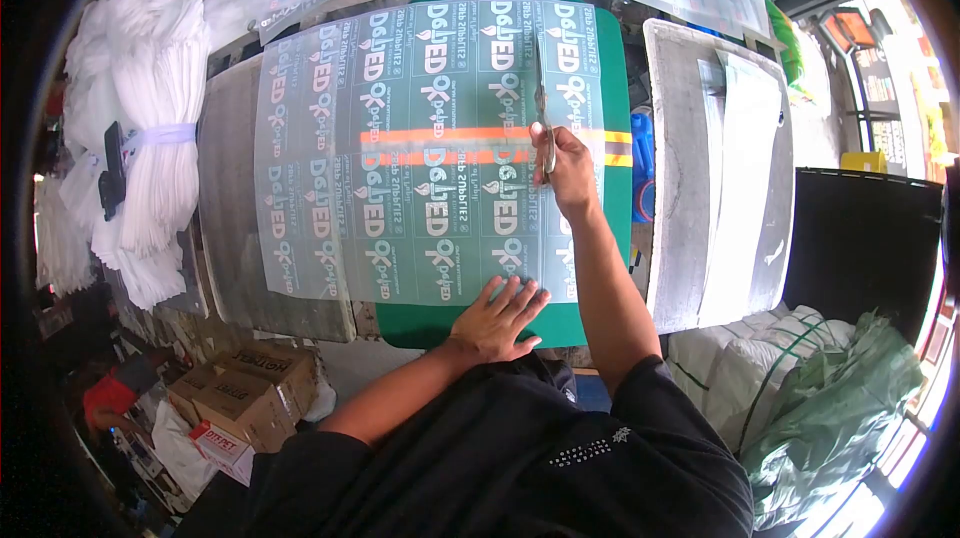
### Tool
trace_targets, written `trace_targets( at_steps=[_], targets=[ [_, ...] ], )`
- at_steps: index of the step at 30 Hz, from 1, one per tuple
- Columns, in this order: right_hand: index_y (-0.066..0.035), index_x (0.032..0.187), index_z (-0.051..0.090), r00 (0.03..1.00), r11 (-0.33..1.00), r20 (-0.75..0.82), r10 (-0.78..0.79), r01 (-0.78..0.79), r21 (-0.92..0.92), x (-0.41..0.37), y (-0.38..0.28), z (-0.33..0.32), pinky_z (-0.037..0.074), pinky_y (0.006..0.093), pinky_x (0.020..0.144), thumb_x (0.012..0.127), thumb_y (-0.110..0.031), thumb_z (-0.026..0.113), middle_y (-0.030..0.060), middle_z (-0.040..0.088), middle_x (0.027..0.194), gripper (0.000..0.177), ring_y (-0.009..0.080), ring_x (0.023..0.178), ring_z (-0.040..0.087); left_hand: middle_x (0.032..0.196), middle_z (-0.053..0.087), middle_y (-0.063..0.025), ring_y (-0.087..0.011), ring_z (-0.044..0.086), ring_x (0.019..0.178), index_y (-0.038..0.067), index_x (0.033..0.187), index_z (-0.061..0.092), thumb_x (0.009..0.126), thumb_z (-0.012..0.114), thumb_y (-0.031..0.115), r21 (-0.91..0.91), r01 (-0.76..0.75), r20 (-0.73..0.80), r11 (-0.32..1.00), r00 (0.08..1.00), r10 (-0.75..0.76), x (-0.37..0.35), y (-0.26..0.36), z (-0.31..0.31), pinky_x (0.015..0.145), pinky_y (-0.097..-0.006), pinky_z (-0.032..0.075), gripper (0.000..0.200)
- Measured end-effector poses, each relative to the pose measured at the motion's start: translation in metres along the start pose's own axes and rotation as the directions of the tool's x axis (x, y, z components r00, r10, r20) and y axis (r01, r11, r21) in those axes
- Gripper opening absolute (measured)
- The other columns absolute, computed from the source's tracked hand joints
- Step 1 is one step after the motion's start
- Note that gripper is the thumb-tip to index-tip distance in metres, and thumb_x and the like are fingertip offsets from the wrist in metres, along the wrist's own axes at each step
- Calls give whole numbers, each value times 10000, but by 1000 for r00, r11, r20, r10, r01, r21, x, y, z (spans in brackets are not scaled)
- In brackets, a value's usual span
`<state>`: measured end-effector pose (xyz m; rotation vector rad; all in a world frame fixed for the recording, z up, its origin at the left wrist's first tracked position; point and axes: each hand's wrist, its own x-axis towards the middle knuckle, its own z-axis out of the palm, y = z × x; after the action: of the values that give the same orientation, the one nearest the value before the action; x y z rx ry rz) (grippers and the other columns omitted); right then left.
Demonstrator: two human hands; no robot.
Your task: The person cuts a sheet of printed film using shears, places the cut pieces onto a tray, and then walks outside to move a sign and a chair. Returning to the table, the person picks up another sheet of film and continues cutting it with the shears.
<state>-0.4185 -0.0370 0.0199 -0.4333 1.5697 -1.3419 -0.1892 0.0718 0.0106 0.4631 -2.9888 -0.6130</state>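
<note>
A translucent film sheet (440,208) with repeated white lettering lies over a green board (616,68). My right hand (565,168) is closed around the handles of metal scissors (543,103), whose blades point away from me along the sheet's right part. Flat on the sheet's near edge rests my left hand (500,318), fingers spread. Orange stripes (440,136) cross the board and show through the film. Whether the scissor blades are apart cannot be made out.
Bundled white material (160,138) hangs at the left. Grey boards (230,188) flank the green one, with white strips (750,138) on the right. Cardboard boxes (250,388) stand lower left, wrapped bales (750,368) lower right. A person in red (110,393) is at far left.
</note>
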Motion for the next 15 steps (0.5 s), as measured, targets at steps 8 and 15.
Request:
trace_targets(
  at_steps=[8,15],
  targets=[
    [-9,754,578,999,996,-23,-24,22,-81,12,-4,1,393,253,457,873,-471,685,7,489,570,488,94,496,490,1404,408,-128,-313,382,1273,144,1425,417,846,558,562,25,3,8,1000,1000,-3,-1,0,1,1090,-500,297,728],
    [-11,753,578,998,996,-31,-60,58,-63,25,-8,6,400,251,459,862,-501,684,9,486,572,513,100,496,496,1414,404,-130,-311,377,1285,144,1432,409,850,554,559,17,12,18,1000,1000,-12,-1,1,2,1095,-499,293,729]
  ],
)
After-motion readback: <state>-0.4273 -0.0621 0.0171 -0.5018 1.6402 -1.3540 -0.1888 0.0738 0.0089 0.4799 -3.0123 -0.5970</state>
